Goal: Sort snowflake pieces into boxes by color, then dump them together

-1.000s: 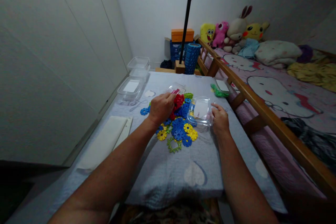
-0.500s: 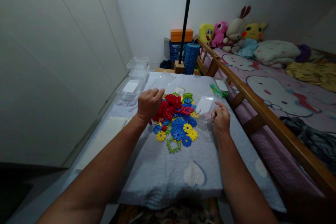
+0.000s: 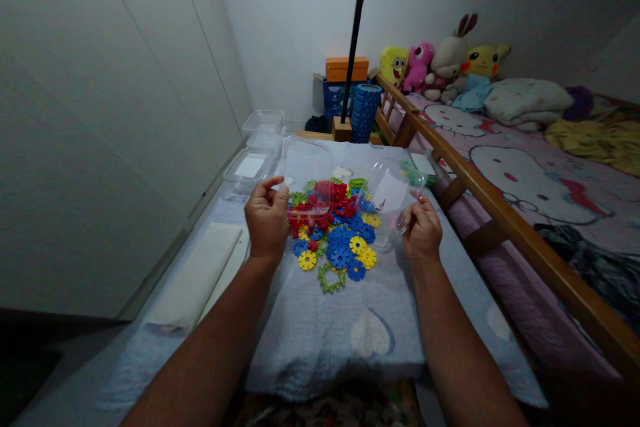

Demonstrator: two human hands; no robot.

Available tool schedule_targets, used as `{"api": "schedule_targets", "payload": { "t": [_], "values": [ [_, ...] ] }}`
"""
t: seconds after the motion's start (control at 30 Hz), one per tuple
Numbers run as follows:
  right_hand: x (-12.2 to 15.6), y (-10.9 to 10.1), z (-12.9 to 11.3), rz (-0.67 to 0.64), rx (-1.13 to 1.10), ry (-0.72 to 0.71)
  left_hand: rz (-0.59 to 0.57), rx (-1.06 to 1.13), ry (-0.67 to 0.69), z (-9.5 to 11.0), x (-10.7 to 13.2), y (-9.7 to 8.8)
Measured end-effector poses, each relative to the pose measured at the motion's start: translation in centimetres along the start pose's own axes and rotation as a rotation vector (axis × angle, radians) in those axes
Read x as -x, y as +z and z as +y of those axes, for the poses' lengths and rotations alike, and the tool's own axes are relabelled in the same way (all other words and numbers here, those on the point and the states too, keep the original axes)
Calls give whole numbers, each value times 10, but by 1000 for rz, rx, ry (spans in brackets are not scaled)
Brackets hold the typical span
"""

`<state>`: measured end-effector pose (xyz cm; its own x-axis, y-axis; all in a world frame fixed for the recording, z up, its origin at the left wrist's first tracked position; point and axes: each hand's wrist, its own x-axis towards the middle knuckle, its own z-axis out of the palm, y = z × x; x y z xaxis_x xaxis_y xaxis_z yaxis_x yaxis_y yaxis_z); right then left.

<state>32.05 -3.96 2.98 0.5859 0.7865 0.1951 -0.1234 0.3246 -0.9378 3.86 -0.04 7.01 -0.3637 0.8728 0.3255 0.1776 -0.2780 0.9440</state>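
My left hand is closed on the edge of a clear plastic lid, held tilted up above the pile. At the right, my right hand grips the rim of a clear plastic container with a white label. Between my hands lies a heap of plastic snowflake building pieces: red pieces at the back, blue discs in the middle, a few yellow discs in front. A green square-shaped piece lies nearest me. The lid and container partly cover the heap, which shows through them.
Clear containers stand at the back left of the cloth-covered table. A white flat pad lies on the left. Another container with green pieces is at the back right, beside the wooden bed rail.
My left hand has turned and shifted left and slightly down, bringing the clear lid upright over the heap. My right hand has tilted the container up a little.
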Motion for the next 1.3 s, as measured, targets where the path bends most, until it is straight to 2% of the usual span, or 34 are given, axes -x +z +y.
{"api": "schedule_targets", "payload": {
  "t": [0.13, 0.27, 0.5, 0.67, 0.83, 0.97, 1.1, 1.3],
  "values": [
    [11, 13, -1, -185, -46, 97, -80, 300, -301, -11, 20, 8],
    [22, 25, 6, -297, -51, 196, -144, 442, -425, -18, 41, 15],
    [41, 41, 22, -312, 47, 238, -217, 395, -475, -12, 62, 18],
    [47, 44, 25, -274, 155, 168, -277, 415, -452, -4, 68, 17],
    [49, 44, 28, -216, 333, 75, -295, 363, -426, -13, 72, 19],
    [52, 46, 29, -247, 279, 138, -277, 365, -450, -19, 73, 20],
    [53, 48, 28, -228, 232, 168, -264, 428, -488, -15, 71, 18],
    [51, 51, 26, -210, 127, 219, -310, 424, -499, -16, 65, 14]
  ]
}}
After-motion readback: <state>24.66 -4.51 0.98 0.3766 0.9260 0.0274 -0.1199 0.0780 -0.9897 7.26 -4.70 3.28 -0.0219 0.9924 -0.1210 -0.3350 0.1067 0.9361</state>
